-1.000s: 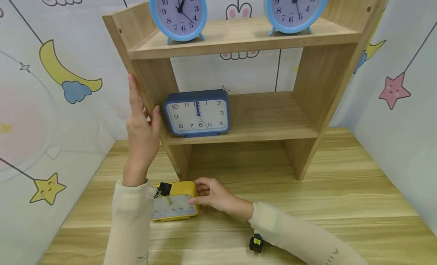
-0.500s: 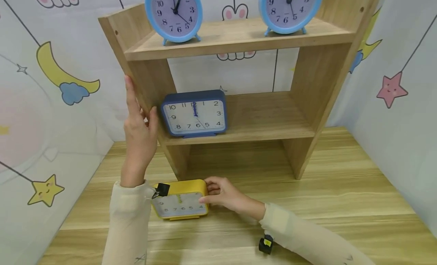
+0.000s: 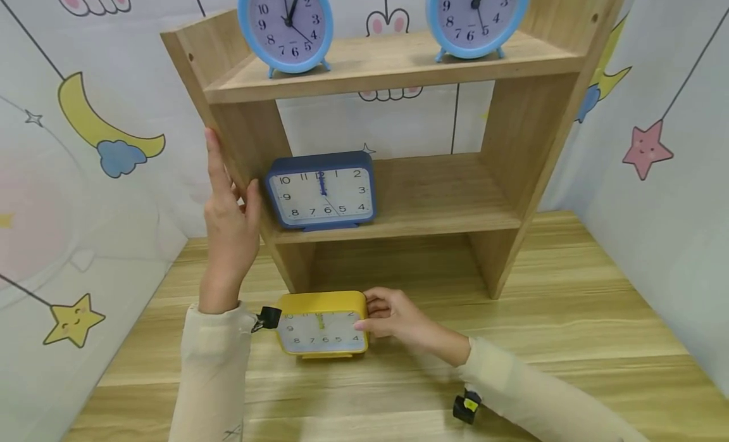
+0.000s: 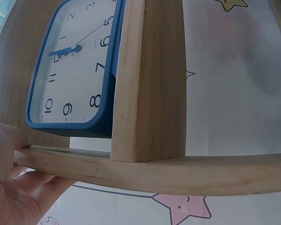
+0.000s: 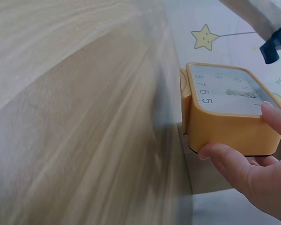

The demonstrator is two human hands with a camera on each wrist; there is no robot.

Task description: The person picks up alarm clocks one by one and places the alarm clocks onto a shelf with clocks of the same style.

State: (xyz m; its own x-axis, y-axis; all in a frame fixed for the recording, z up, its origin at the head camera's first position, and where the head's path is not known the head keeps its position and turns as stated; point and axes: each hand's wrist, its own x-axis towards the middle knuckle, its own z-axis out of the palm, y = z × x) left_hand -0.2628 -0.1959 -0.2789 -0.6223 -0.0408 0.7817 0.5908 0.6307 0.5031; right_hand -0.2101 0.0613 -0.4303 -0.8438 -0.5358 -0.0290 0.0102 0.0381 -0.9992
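My right hand (image 3: 398, 316) grips the right end of a yellow alarm clock (image 3: 322, 301), thumb on its face and fingers behind. The clock is upright in front of the shelf's bottom opening; in the right wrist view its base (image 5: 185, 105) is close to the tabletop, contact unclear. My left hand (image 3: 230, 230) holds the left side panel of a wooden shelf (image 3: 438, 230), thumb on the inner side and fingers outside. Beside that thumb, a blue rectangular alarm clock (image 3: 321, 201) stands on the middle board.
Two round light-blue alarm clocks (image 3: 287, 46) stand on the top board, the second clock (image 3: 477, 33) at the right. The wood-grain table (image 3: 569, 340) meets printed fabric walls (image 3: 678, 220) at both sides. Black wrist cameras (image 3: 466, 407) hang at both sleeves.
My right hand has moved the yellow clock rightward and a little toward the shelf, out from behind the left sleeve. My left hand keeps its hold on the side panel.
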